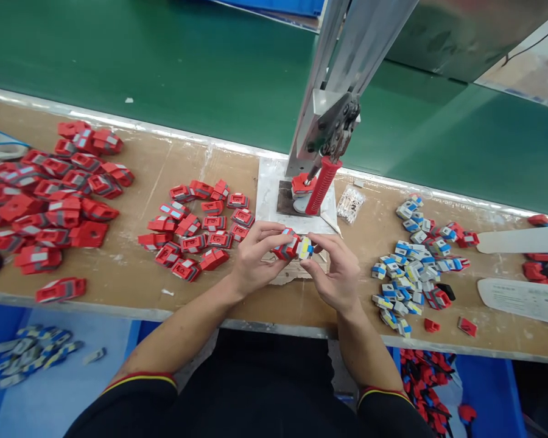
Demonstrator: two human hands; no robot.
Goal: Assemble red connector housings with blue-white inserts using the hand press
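Observation:
Between thumb and fingers my left hand holds a red plastic toy vehicle part with grey trim. My right hand pinches a small white, blue and yellow plastic piece close against the red part's right end; whether the two are joined I cannot tell. Just beyond my hands is a toggle press with a red handle. Another red part sits under the press. A group of red parts lies left of my hands, and a heap of blue and white pieces lies to the right.
A larger pile of red parts covers the bench's left end. A bag of cotton swabs lies beside the press. Behind runs a green conveyor belt. Blue bins stand below the bench edge on both sides. White paddle-shaped strips reach in from the right.

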